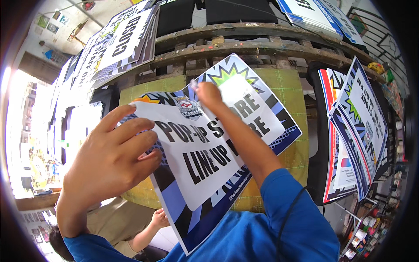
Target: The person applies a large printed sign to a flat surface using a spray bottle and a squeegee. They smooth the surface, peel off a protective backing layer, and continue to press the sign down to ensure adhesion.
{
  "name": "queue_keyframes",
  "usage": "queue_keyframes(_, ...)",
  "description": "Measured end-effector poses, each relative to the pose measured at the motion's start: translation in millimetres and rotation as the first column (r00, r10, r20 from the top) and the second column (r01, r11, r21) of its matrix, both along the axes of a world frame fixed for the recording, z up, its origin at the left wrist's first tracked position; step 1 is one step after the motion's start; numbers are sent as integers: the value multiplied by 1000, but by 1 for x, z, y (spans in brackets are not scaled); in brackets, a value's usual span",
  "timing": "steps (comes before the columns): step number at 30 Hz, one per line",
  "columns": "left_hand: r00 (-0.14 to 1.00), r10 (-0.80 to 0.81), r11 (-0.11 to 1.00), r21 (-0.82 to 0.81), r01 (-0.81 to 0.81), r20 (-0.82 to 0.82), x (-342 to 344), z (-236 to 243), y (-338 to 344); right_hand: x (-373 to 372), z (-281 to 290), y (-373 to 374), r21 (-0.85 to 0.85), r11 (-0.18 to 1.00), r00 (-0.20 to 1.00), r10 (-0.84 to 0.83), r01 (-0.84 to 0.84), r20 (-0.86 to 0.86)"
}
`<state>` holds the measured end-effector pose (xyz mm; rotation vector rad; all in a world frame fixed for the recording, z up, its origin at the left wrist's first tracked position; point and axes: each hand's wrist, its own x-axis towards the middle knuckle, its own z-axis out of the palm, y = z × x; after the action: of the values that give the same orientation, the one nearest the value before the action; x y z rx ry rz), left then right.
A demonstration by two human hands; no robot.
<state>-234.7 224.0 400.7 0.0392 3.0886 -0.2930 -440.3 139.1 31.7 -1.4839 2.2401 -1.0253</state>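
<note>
A large printed poster [198, 157], with a white panel, black lettering and a blue-and-black rayed border, lies at a slant over a green cutting mat [288, 87]. Its left part is lifted and bent toward me. My left hand [115, 148] grips that raised left edge, fingers curled at the sheet; part of its hold is hidden. Near the poster's far edge, beside a green starburst, my right hand [208, 95] is closed and slightly blurred. Something small and whitish shows at its fingertips, too unclear to name. My right forearm crosses over the lettering.
A wooden slatted rack [262, 48] runs behind the mat. Stacked printed signs [124, 41] stand at the far left, and more signs [362, 113] lean at the right. At lower left is another person's hand [160, 218]. Small jars [371, 222] crowd the lower right.
</note>
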Motion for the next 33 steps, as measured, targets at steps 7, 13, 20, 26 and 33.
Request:
queue_keyframes(7, 998, -35, 999, -13, 35, -48, 5, -4, -1, -165, 19, 87, 53, 962, 956, -258, 268, -143)
queue_keyframes(13, 998, -38, 999, 14, 38, -43, -4, -7, 3, -31, -4, 108, 80, 997, 998, 2, 3, -64)
queue_keyframes(20, 997, -73, 997, -24, 72, -34, 3, -2, 7, -153, 16, 194, 76, 968, 956, -220, 239, -194)
queue_keyframes(26, 995, -95, 995, -37, 93, -29, 1, -5, 8, -52, -2, 210, -26, 998, 995, -53, 51, -90)
queue_keyframes(33, 997, -70, 995, -79, 68, -21, 9, -4, 11, -106, 5, 245, -2, 979, 974, -201, 202, -104)
